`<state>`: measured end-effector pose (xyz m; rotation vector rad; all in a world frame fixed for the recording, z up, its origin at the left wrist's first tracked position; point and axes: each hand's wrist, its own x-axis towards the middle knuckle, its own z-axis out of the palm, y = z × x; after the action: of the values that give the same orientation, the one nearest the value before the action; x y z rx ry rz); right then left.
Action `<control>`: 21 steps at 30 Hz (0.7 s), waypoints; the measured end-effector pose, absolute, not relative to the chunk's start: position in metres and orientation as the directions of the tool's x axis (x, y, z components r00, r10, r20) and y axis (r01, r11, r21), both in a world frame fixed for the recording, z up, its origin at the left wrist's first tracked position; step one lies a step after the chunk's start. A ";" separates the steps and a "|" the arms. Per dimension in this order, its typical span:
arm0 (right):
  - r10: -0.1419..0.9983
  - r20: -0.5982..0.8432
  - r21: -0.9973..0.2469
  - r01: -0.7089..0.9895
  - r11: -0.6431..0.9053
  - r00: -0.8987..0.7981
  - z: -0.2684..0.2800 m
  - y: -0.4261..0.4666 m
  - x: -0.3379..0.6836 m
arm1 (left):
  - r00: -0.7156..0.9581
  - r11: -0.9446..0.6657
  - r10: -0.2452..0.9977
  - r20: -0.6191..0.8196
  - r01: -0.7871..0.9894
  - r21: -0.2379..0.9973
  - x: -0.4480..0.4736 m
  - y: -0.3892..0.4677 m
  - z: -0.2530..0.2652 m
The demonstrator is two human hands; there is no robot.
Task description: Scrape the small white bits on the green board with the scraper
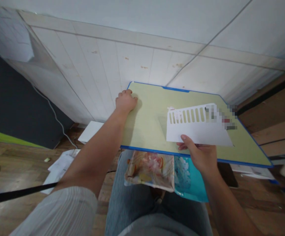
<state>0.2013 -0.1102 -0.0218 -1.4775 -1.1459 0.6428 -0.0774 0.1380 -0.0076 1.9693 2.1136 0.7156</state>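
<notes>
Behind, the wall [144, 62] bounds your reach; before it, the yellow table [147, 126] with its blue rim [154, 151] leaves moving room left of the card [194, 133]. Held over the table's right half, the card looks light, thin, easily bent. Your right hand [203, 157] pinches its solid near margin, probably the soundest hold; your left hand [126, 100], well apart, rests at the left edge, grip unclear. The slots [186, 116] likely crease first.

We can read no text or numbers; the pixelated patch [212, 113] on the white card [196, 133], beyond our right hand [204, 158]'s fingers [182, 146], is illegible.
</notes>
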 end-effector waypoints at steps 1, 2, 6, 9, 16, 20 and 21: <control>0.912 0.188 -0.946 0.318 0.068 0.365 -0.021 -0.113 0.201 | -0.121 0.016 0.972 0.199 0.888 0.459 -0.077 0.140 -0.008; 0.922 0.185 -0.941 0.332 0.066 0.339 -0.019 -0.115 0.200 | -0.126 0.018 0.972 0.198 0.882 0.471 -0.077 0.142 -0.007; 0.956 0.176 -0.934 0.345 0.087 0.234 -0.011 -0.121 0.197 | -0.135 0.017 0.970 0.201 0.866 0.500 -0.080 0.150 -0.006; 0.953 0.191 -0.937 0.333 0.106 0.235 -0.010 -0.119 0.196 | -0.137 0.006 0.966 0.219 0.861 0.508 -0.082 0.153 -0.006; 0.952 0.168 -0.927 0.370 0.064 0.256 -0.005 -0.106 0.201 | -0.120 -0.015 0.965 0.235 0.864 0.503 -0.079 0.149 -0.008; 0.919 0.211 -0.909 0.413 0.059 0.334 0.003 -0.073 0.190 | -0.106 -0.021 0.966 0.234 0.876 0.481 -0.075 0.145 -0.007; 0.910 0.229 -0.917 0.390 0.083 0.346 0.003 -0.063 0.182 | -0.101 -0.023 0.967 0.236 0.880 0.475 -0.074 0.145 -0.007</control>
<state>0.1824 -0.0634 0.0034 -1.5079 -1.2336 0.5924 -0.0744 0.1447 -0.0070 1.9870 2.0727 0.7857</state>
